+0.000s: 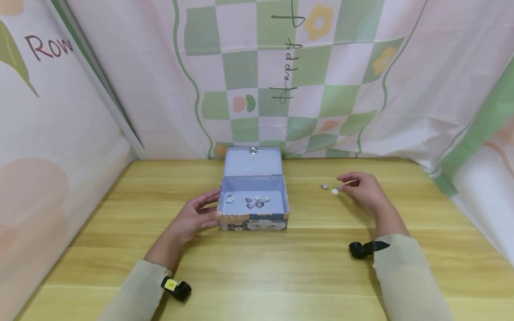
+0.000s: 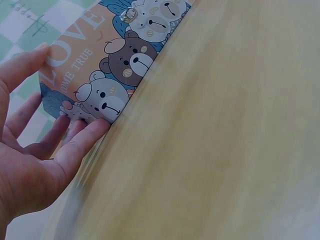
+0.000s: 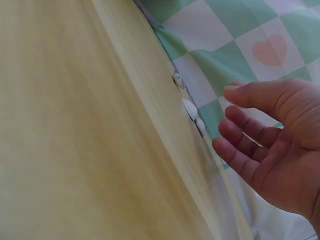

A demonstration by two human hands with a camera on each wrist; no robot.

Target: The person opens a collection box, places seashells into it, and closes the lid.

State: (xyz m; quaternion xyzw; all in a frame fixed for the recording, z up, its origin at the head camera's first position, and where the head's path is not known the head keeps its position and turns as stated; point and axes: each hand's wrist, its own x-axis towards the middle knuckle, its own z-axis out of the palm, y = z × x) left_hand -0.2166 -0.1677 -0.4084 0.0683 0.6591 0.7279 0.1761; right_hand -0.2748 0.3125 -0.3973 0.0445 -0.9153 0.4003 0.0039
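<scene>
Here's the printed tin box (image 1: 254, 223) on the desk (image 1: 305, 276), its long side running left to right, mouth up, lid (image 1: 253, 164) tipped back toward the curtain (image 1: 305, 100), shells (image 1: 259, 204) inside. The left hand (image 1: 194, 216) touches its left end, fingers spread wide; the right hand (image 1: 363, 191), fingers loosely bent and narrowly parted, hovers beside a white shell (image 1: 335, 191).

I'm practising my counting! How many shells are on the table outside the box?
3, all right of the box. The right wrist view shows an upper shell, a middle shell and a lower shell. The right hand might hide more.
</scene>
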